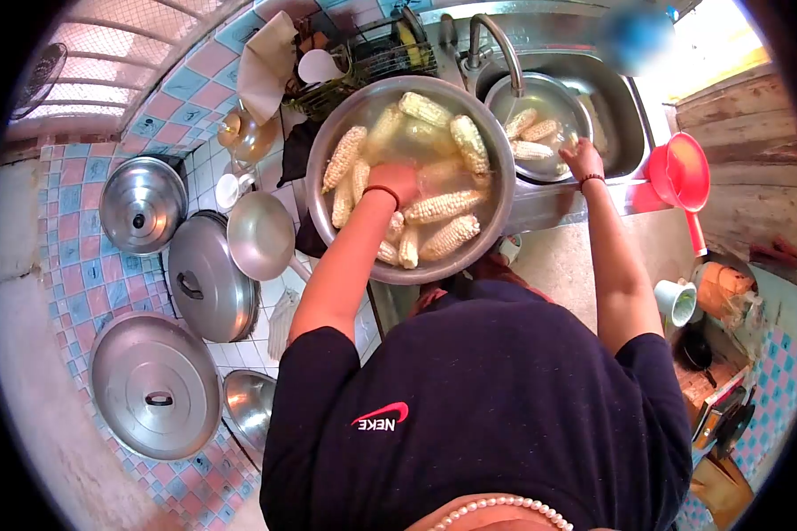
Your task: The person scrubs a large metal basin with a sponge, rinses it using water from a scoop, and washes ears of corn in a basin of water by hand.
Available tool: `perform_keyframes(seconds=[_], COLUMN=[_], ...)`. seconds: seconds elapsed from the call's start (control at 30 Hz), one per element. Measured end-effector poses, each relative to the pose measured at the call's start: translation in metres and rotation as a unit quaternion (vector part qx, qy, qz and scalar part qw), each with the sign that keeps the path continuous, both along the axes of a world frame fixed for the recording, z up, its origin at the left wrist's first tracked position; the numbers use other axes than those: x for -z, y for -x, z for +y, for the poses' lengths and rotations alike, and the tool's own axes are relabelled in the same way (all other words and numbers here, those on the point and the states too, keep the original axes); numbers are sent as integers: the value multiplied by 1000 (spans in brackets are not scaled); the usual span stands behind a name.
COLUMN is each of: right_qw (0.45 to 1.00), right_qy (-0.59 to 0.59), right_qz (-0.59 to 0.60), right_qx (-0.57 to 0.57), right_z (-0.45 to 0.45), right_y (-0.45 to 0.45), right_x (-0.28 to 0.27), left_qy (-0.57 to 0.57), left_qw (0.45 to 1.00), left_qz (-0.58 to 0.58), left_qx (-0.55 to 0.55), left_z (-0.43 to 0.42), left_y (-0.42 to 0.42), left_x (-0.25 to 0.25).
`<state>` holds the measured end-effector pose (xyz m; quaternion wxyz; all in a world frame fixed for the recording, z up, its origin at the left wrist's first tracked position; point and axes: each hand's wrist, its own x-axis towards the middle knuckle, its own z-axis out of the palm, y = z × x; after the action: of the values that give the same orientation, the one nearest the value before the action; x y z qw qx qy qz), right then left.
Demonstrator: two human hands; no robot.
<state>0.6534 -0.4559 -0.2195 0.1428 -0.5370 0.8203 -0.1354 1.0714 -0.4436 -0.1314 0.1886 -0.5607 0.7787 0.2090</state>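
My left hand [397, 182] reaches into a large metal basin [321, 133] of cloudy water. Its fingers are under the water, so their grip is hidden. Several peeled ears of corn [443, 206] float around it. My right hand [583, 160] is at the right side of a smaller metal basin [553, 88] standing in the sink. Its fingers are curled at that basin's edge, beside a small pale yellow bit; what they hold is unclear. A few more corn cobs [531, 150] lie in water in this smaller basin, left of my right hand.
A curved faucet [498, 40] hangs over the steel sink [633, 124]. Right of it sits a red dipper [679, 173]. A dish rack [390, 53] stands behind the large basin. Metal lids [157, 385] and a pan [261, 235] line the left side.
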Motion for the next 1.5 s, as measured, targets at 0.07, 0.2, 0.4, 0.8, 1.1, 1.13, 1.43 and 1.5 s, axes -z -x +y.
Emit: perform_keyframes(seconds=[0.07, 0.2, 0.4, 0.8, 1.1, 1.13, 1.43, 1.5], right_qw=[984, 913, 952, 978, 989, 986, 818, 803], right_qy=[178, 334, 176, -93, 6, 35, 174, 161], right_qz=[2, -199, -72, -28, -111, -99, -523, -547], right_qx=[-31, -120, -239, -187, -101, -129, -168, -173], right_z=[10, 42, 20, -1, 49, 47, 20, 13], right_y=[-24, -127, -229, -258, -248, -245, -294, -298], right_x=[-19, -110, -74, -69, -97, -94, -139, -145], left_qy=[-8, 36, 119, 291, 200, 176, 20, -93], left_qw=[999, 997, 986, 957, 952, 932, 713, 639], left_qz=[-19, 3, 105, 15, 230, 313, 695, 742], left_qx=[-43, -64, -51, 14, -15, -34, -98, -178], left_z=[-7, -9, 10, -34, -33, -35, 14, 34], left_y=[-1, 3, 7, 22, -16, -24, -13, -6], left_x=[37, 39, -33, 32, -4, -12, -12, -49])
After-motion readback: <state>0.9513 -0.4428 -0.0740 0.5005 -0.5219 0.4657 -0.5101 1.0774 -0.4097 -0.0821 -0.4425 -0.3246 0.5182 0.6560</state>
